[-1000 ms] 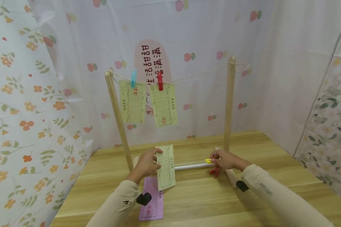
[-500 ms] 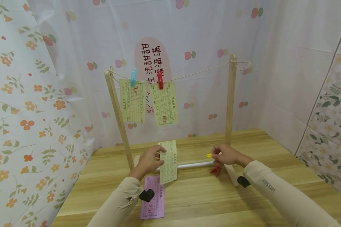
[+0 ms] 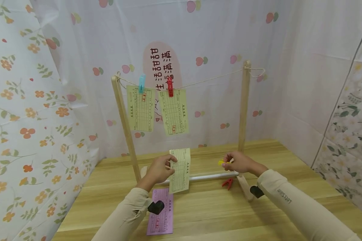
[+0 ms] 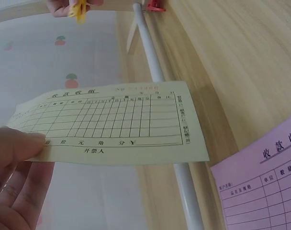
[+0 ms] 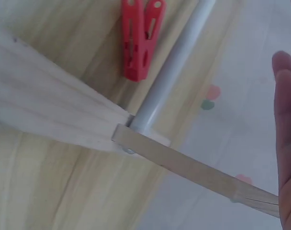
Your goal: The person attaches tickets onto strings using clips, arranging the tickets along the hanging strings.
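My left hand [image 3: 160,169] pinches a pale yellow receipt slip [image 3: 180,172] by its left edge, above the table. In the left wrist view the thumb lies over a corner of the slip [image 4: 112,124]. Off to the right, my right hand [image 3: 240,162] holds a small yellow clothespin [image 3: 221,163] between thumb and fingertips. Below that hand a red clothespin [image 3: 228,183] lies on the table, also in the right wrist view. Two more yellow slips hang from a string [image 3: 211,79], one under a blue clothespin [image 3: 142,83], the other under a red clothespin [image 3: 170,87].
A purple receipt pad [image 3: 160,214] lies on the wooden table [image 3: 205,214] below my left hand. Two wooden posts, left [image 3: 125,124] and right [image 3: 243,110], carry the string. A white rod [image 3: 212,176] joins their feet. Patterned cloth [image 3: 217,36] hangs behind.
My left hand has lifted the slip slightly and moved it a little right. The right hand has risen a little with the yellow clothespin, away from the red one on the table.
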### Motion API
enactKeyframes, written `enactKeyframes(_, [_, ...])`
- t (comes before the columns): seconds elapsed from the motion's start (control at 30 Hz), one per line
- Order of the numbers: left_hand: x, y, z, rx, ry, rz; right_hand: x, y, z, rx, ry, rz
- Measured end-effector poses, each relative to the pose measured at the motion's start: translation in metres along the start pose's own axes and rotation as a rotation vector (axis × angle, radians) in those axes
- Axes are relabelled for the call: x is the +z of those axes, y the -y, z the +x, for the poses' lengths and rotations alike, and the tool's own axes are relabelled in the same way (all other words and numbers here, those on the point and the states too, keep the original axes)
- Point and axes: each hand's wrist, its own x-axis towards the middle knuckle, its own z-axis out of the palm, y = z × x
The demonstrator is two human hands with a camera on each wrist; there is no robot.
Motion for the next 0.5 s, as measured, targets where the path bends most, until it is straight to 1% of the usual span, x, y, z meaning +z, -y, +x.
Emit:
enactKeyframes(0.13, [-0.002, -0.003, 0.0, 0.009, 0.01, 0.008, -0.003, 0.004, 0.002, -0.02, -0.027, -0.015])
enactKeyframes(0.27, [-0.004, -0.006, 0.0, -0.007, 0.016, -0.009, -0.005, 0.007, 0.006, -0.012, -0.049, -0.052])
enactKeyframes(0.5, [-0.005, -0.009, 0.0, 0.0, 0.008, -0.03, -0.008, 0.012, 0.008, 0.003, -0.054, -0.043])
